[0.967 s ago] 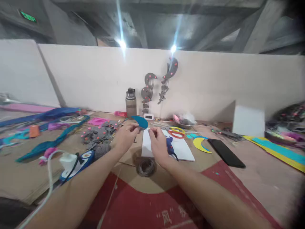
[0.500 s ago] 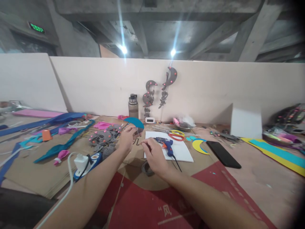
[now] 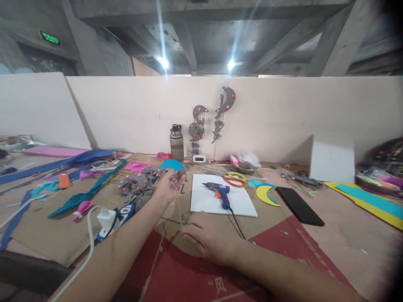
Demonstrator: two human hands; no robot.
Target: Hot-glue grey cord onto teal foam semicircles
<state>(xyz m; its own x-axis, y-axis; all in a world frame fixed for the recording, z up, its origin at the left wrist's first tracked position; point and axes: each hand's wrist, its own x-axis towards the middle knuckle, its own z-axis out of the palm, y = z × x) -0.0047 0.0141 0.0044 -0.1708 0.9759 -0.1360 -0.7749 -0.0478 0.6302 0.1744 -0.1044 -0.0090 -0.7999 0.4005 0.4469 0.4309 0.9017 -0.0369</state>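
My left hand (image 3: 170,184) is closed in a pinch on a small grey piece (image 3: 181,173), which looks like felt. Right behind its fingers shows a blue rounded piece (image 3: 171,164); whether the two are joined I cannot tell. A thin pale string (image 3: 179,207) runs down from my left hand, fairly straight, to the fingertips of my right hand (image 3: 208,237). That hand is low over the cardboard, fingers curled and closed on the string. Beyond it a blue glue gun (image 3: 223,196) lies on a white board (image 3: 201,201).
Left of my left hand are grey felt pieces with pink dots (image 3: 135,184) and a power strip (image 3: 124,216). Scissors (image 3: 234,179), a yellow crescent (image 3: 264,195) and a black phone (image 3: 299,205) lie to the right. A bottle (image 3: 176,144) stands at the back.
My right hand has moved down and toward me, away from my left hand, drawing the string out between them. It now covers the grey coil of cord seen before.
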